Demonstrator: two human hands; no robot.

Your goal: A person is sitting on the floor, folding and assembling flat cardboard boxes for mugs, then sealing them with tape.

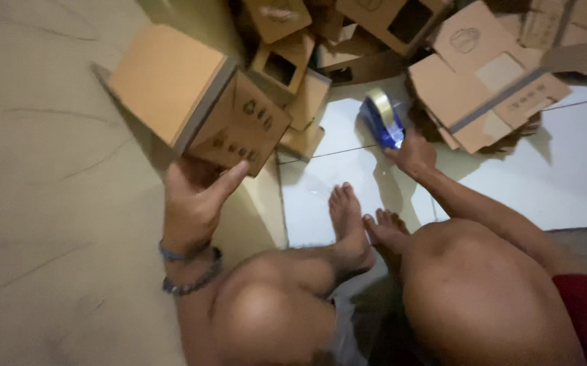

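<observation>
My left hand (195,193) grips a closed brown cardboard box (195,102) from below and holds it up at the left, over a beige wall or floor surface. A strip of grey tape runs along the box's edge. My right hand (412,154) reaches forward and holds a blue tape dispenser (381,122) carrying a roll of clear tape, resting on the white tiled floor (571,183). Beaded bracelets circle my left wrist. My bare knees and feet fill the lower middle of the view.
A heap of flat and folded cardboard boxes (347,41) lies across the back. A larger flattened taped box (486,74) sits at the back right, close to the dispenser. White floor tiles stretch to the right.
</observation>
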